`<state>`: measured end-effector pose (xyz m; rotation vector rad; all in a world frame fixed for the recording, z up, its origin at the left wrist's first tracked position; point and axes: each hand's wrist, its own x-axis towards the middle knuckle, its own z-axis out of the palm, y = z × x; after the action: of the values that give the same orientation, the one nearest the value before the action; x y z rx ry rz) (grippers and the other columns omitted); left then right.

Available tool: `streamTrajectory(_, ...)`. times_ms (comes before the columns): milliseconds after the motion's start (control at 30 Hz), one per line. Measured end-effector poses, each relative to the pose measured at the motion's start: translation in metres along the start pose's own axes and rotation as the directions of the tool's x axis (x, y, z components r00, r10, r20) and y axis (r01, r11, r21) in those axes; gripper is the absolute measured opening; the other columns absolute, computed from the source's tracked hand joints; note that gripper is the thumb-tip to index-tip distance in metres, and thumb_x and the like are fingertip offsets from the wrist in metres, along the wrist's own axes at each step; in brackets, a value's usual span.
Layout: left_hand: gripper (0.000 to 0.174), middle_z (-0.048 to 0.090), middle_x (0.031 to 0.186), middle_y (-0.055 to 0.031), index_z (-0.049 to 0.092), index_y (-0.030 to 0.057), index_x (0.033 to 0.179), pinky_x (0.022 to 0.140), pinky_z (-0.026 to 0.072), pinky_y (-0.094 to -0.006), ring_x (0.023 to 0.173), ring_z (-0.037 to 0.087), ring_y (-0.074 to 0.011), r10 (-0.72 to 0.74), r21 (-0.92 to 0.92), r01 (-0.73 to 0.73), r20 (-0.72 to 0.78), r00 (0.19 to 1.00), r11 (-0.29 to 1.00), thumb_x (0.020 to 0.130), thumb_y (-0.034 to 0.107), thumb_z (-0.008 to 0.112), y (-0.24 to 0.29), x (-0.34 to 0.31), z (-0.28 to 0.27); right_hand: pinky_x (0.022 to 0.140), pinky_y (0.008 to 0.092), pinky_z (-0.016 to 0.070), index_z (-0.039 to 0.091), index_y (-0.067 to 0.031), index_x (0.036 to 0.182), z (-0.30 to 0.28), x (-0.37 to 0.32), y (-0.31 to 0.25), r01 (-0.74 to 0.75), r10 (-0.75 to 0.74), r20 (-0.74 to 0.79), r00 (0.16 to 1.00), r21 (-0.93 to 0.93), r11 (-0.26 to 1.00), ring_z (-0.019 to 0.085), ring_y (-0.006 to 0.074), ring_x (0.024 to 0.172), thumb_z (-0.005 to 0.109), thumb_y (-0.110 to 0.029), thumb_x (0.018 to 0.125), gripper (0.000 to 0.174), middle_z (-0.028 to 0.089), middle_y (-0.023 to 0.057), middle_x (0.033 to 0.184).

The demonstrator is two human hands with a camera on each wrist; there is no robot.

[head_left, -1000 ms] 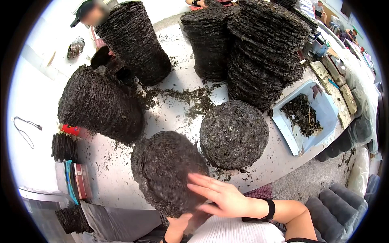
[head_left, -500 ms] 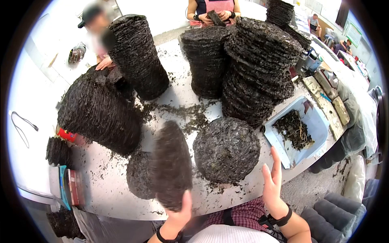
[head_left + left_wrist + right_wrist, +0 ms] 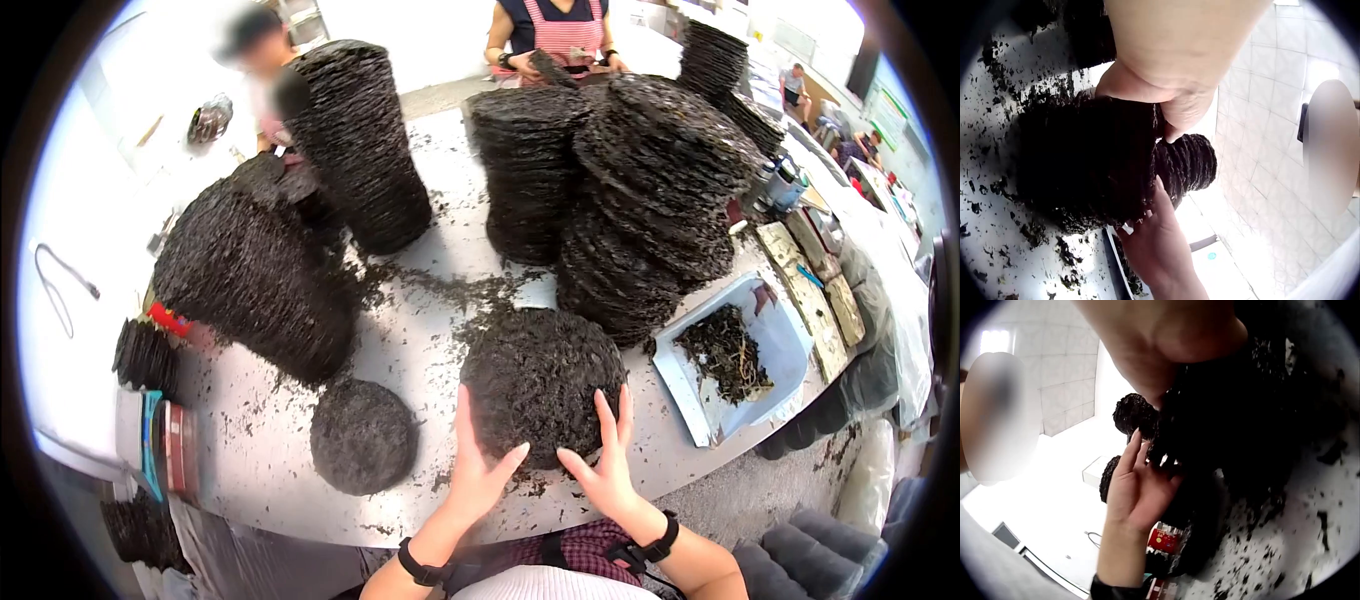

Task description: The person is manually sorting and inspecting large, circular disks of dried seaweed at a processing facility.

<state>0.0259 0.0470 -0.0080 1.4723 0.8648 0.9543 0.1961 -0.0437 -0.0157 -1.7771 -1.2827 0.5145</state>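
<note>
A round, black stack of dried seaweed cakes point(image 3: 545, 375) sits on the white table in front of me, its top facing up in the head view. My left hand point(image 3: 480, 465) holds its near left side, thumb along the near edge. On the near right side my right hand point(image 3: 605, 460) grips it, thumb and fingers spread round the rim. Both wrist views show the stack dark between the two hands, most fingers hidden behind its sides. Left of it lies a smaller round pile of seaweed point(image 3: 363, 437).
Tall seaweed stacks stand behind, one leaning at left point(image 3: 255, 280) and one at right point(image 3: 655, 210). A blue dustpan-like tray point(image 3: 688, 410) holds scraps at right. Loose crumbs lie across the table point(image 3: 265, 440). Another person point(image 3: 560, 40) stands at the far side.
My left hand has brought a tilted seaweed bundle rightward and laid it flat on the right-hand pile. My right hand, free and apart half a second ago, has come in to grip its right side.
</note>
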Motion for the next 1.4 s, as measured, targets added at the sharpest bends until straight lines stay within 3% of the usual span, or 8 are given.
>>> streamTrajectory(167, 0.095, 0.008, 0.154, -0.0178, 0.006, 0.0044, 0.148, 0.114, 0.0095, -0.0412, 0.142, 0.01, -0.0295, 0.153, 0.44, -0.088, -0.115, 0.981, 0.894, 0.08, 0.018, 0.071, -0.002, -0.018, -0.04, 0.113, 0.0491, 0.0127, 0.031, -0.0077, 0.143, 0.014, 0.036, -0.002, 0.131, -0.128, 0.056, 0.99, -0.056, 0.99, 0.007, 0.0392, 0.141, 0.077, -0.02, 0.074, 0.084, 0.008, 0.0209, 0.153)
streamTrajectory(333, 0.08, 0.021, 0.147, -0.0185, 0.027, 0.009, 0.143, 0.111, 0.0187, -0.044, 0.137, 0.02, -0.0343, 0.243, 0.666, 0.191, -0.501, 0.831, 0.721, 0.077, 0.015, 0.072, -0.015, -0.056, -0.118, 0.11, 0.0598, 0.0082, 0.05, -0.0114, 0.129, 0.026, 0.036, -0.032, 0.463, -0.426, 0.187, 0.885, -0.268, 0.845, 0.026, 0.0356, 0.136, 0.074, -0.016, 0.071, 0.063, 0.033, 0.0151, 0.145)
streamTrajectory(467, 0.078, 0.025, 0.145, -0.0181, 0.023, 0.0101, 0.145, 0.111, 0.019, -0.0434, 0.134, 0.024, -0.0338, 0.109, 0.419, 0.337, -0.747, 0.655, 0.843, 0.081, 0.014, 0.068, -0.049, -0.085, -0.18, 0.112, 0.058, 0.0062, 0.056, -0.0123, 0.123, 0.043, 0.054, -0.029, 0.523, -0.432, 0.305, 0.849, -0.368, 0.769, 0.032, 0.031, 0.134, 0.071, -0.019, 0.074, 0.051, 0.04, 0.0094, 0.142)
streamTrajectory(633, 0.063, 0.038, 0.136, -0.0115, 0.031, 0.0107, 0.137, 0.097, 0.0367, -0.0429, 0.12, 0.042, -0.0245, -0.636, -0.64, 0.109, -0.703, 0.317, 0.761, 0.085, 0.013, 0.065, -0.035, -0.085, -0.167, 0.112, 0.0555, 0.0124, 0.055, -0.0107, 0.123, 0.054, 0.051, -0.066, 0.636, -0.611, 0.176, 0.771, -0.255, 0.729, 0.033, 0.031, 0.134, 0.067, -0.015, 0.076, 0.049, 0.043, 0.0104, 0.139)
streamTrajectory(733, 0.059, 0.045, 0.13, -0.0083, 0.03, 0.0145, 0.134, 0.106, 0.0281, -0.0486, 0.119, 0.044, -0.0251, -0.686, -0.83, 0.05, -0.424, 0.592, 0.556, 0.086, 0.011, 0.063, -0.053, -0.097, -0.161, 0.107, 0.0511, 0.0319, 0.058, -0.0099, 0.118, 0.079, 0.039, -0.089, 0.738, -0.694, 0.361, 0.623, 0.022, 0.675, 0.047, 0.0285, 0.124, 0.069, -0.015, 0.076, 0.044, 0.055, 0.0091, 0.126)
streamTrajectory(900, 0.019, 0.061, 0.109, -0.0042, 0.058, 0.0074, 0.106, 0.086, 0.0401, -0.0324, 0.102, 0.054, -0.0159, -0.638, -0.861, 0.068, -0.318, 0.702, 0.504, 0.088, 0.013, 0.056, -0.037, -0.101, -0.142, 0.105, 0.0444, 0.0372, 0.056, -0.0038, 0.12, 0.121, 0.025, -0.115, 0.663, -0.655, 0.528, 0.54, 0.212, 0.718, 0.048, 0.0299, 0.123, 0.067, -0.024, 0.081, 0.046, 0.054, 0.0129, 0.128)
streamTrajectory(1067, 0.064, 0.044, 0.134, -0.0097, 0.029, 0.0078, 0.139, 0.1, 0.0404, -0.0394, 0.121, 0.047, -0.0235, -0.368, -0.654, 0.095, -0.294, 0.882, 0.751, 0.083, 0.021, 0.059, -0.007, -0.118, -0.119, 0.097, 0.0369, 0.046, 0.058, -0.0015, 0.117, 0.131, 0.009, -0.108, 0.621, -0.659, 0.488, 0.572, 0.266, 0.737, 0.052, 0.0284, 0.12, 0.067, -0.028, 0.081, 0.045, 0.056, 0.0157, 0.127)
streamTrajectory(1400, 0.085, 0.045, 0.132, -0.0125, 0.028, 0.005, 0.138, 0.105, 0.0373, -0.0395, 0.121, 0.046, -0.0249, -0.349, -0.606, 0.087, -0.329, 0.878, 0.791, 0.067, -0.011, 0.071, -0.006, -0.132, -0.118, 0.088, 0.0338, 0.0525, 0.057, -0.0027, 0.12, 0.097, 0.004, -0.116, 0.589, -0.672, 0.439, 0.597, 0.329, 0.738, 0.057, 0.0251, 0.114, 0.063, -0.014, 0.084, 0.038, 0.058, 0.0115, 0.126)
